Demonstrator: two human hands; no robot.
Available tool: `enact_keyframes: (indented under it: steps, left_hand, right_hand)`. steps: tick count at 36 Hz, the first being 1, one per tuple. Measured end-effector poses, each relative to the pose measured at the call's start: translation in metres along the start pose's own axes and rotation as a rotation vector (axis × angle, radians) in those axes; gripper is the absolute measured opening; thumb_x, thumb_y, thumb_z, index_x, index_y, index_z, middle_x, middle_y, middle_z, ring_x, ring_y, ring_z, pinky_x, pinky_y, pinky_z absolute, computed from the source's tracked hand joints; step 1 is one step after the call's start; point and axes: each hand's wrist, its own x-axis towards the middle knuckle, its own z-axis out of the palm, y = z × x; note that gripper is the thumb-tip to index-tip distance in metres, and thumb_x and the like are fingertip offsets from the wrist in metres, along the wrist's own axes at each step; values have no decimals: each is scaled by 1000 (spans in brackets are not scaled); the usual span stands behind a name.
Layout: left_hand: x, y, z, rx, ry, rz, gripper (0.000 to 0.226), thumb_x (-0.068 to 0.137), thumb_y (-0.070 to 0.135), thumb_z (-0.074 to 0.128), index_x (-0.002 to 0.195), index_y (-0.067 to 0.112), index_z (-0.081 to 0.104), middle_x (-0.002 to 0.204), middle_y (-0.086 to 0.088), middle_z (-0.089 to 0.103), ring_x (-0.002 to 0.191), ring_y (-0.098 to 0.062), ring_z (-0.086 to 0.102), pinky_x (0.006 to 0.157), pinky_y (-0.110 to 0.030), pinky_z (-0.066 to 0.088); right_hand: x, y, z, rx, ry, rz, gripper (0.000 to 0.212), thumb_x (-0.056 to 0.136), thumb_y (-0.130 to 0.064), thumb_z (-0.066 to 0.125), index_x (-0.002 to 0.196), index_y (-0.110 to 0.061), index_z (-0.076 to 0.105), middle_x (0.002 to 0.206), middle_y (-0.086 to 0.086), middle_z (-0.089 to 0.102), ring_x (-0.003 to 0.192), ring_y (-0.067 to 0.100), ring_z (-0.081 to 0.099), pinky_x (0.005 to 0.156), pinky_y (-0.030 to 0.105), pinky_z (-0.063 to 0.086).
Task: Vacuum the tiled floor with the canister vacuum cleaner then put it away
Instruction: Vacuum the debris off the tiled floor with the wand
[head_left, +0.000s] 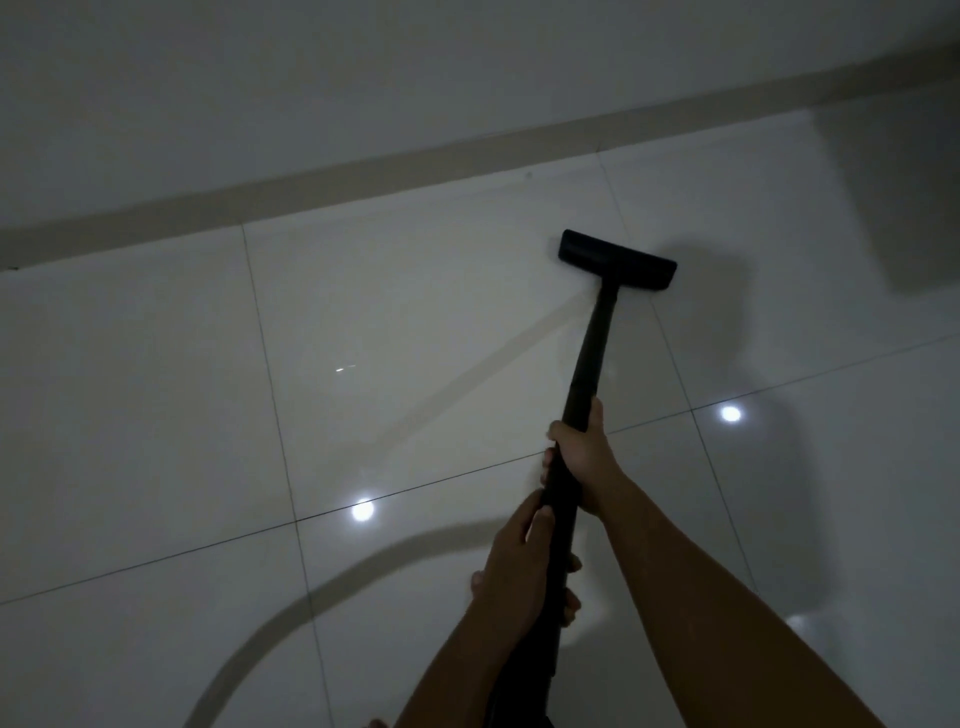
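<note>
Standing on glossy pale floor tiles (415, 322), thin dark grout lines, ceiling lights reflected as bright spots. Beige skirting board (311, 192) runs along a plain light wall (260, 78) beyond the floor nozzle (617, 260). Nozzle: flat, rectangular, matte black, resting on tile just short of the skirting. Rigid black wand (592, 358) slopes back from it. My right hand (584, 447) wrapped tight around wand; left hand (511, 566) clamped lower down. Canister out of frame.
</note>
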Motion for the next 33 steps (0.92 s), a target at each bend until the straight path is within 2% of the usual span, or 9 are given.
enact_keyframes:
  steps: [9,14,20,26,33]
  left_hand:
    - [-13,-1,-42,-87,91,62,29,103,27,29,126,34,45,75,-11,57,36,-7,52,39,-20,45]
    - [-4,5,-55,-169,124,72,31,103,25,28,128,31,46,75,-12,57,40,-13,52,40,-20,46]
    - [12,16,-64,-250,121,80,34,103,27,27,129,29,49,74,-11,54,44,-16,50,41,-22,44]
    - [25,24,-73,-304,79,83,31,103,29,27,121,28,52,72,-9,53,45,-16,48,42,-22,43]
    - [16,9,-88,-293,53,91,28,102,30,28,112,34,54,74,-10,54,47,-18,50,46,-24,44]
  right_hand:
    - [-5,-2,63,-103,-129,27,80,93,-4,49,150,-42,9,59,7,51,47,17,50,49,31,48]
    - [3,-16,87,-156,-169,43,81,93,-2,47,151,-44,7,63,8,50,50,17,49,48,31,47]
    - [17,-32,103,-175,-172,42,81,93,-1,47,151,-44,7,69,8,50,52,16,49,49,32,45]
    - [29,-45,112,-199,-165,28,81,93,1,46,151,-42,9,76,9,50,51,16,49,47,31,45]
    - [21,-27,120,-182,-139,52,82,93,-1,48,150,-45,8,74,9,50,52,17,50,50,33,46]
